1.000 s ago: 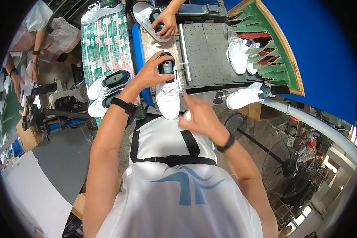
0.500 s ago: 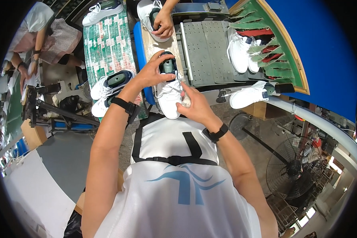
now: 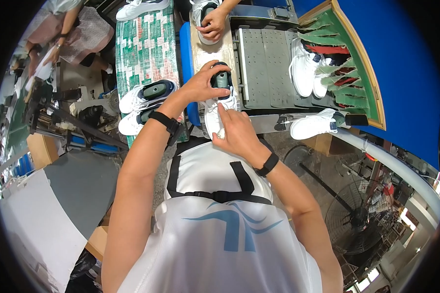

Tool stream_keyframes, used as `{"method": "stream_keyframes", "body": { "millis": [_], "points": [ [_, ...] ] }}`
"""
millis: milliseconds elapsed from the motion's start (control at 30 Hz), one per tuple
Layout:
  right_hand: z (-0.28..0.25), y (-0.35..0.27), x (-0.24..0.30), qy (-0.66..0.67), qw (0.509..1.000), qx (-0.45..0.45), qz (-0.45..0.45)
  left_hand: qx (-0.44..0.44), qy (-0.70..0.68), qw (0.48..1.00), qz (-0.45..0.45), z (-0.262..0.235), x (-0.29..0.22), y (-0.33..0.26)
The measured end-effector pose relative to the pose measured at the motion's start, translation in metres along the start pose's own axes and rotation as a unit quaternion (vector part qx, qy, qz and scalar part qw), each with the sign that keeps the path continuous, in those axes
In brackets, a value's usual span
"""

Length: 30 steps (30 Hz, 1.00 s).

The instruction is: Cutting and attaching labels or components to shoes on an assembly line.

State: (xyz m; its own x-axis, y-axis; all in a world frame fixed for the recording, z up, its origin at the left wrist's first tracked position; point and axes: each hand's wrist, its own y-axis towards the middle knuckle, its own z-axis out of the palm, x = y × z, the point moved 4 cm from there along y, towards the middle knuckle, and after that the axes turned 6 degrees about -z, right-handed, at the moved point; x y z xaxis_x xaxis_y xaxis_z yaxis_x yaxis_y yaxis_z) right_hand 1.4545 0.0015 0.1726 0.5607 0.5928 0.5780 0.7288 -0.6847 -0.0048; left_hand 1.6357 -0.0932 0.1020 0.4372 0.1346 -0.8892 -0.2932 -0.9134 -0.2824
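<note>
A white lace-up sneaker [image 3: 211, 117], with a dark collar and a green insert [image 3: 223, 80] in its opening, lies toe toward me on the near end of a narrow board [image 3: 200, 54]. My left hand [image 3: 198, 88] is curled around its collar, thumb across the front of the opening and fingers along the far side. Over the laces and toe, my right hand [image 3: 237, 129] has its fingers bent, the index tip at the laces. Something small and whitish shows between thumb and fingers there; its kind is hidden.
A co-worker's hand [image 3: 213, 25] grips another sneaker farther up the board. More white sneakers [image 3: 132, 101] lie on a green-and-white taped surface [image 3: 146, 46] at left. To the right, a slatted conveyor [image 3: 266, 68] carries sneakers [image 3: 304, 71] beside green flaps [image 3: 349, 95]. One sneaker [image 3: 310, 125] rests on the ledge.
My right hand has moved in over the laces, covering more of the sneaker. The left hand keeps its hold. The whole scene has shifted slightly right in the view.
</note>
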Motion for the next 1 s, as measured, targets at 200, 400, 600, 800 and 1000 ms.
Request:
{"method": "stream_keyframes", "body": {
  "millis": [200, 400, 600, 800, 1000],
  "points": [
    [0.013, 0.005, 0.008, 0.103, 0.993, -0.003, 0.059, -0.041, 0.025, 0.999, 0.009, 0.001, 0.004, 0.0],
    [-0.018, -0.044, 0.008, 0.206, 0.974, 0.074, 0.053, -0.028, 0.013, 0.999, 0.019, 0.002, 0.005, 0.001],
    [0.01, -0.007, -0.003, 0.036, 0.999, -0.011, -0.015, -0.026, 0.011, 0.999, 0.022, 0.004, 0.005, 0.004],
    [-0.016, -0.06, 0.008, 0.182, 0.982, 0.029, 0.052, -0.024, 0.018, 1.0, 0.007, 0.001, 0.011, 0.002],
    [-0.012, -0.047, -0.024, 0.198, 0.971, -0.093, 0.101, -0.019, -0.025, 1.0, 0.006, 0.004, 0.007, 0.003]
  ]
}}
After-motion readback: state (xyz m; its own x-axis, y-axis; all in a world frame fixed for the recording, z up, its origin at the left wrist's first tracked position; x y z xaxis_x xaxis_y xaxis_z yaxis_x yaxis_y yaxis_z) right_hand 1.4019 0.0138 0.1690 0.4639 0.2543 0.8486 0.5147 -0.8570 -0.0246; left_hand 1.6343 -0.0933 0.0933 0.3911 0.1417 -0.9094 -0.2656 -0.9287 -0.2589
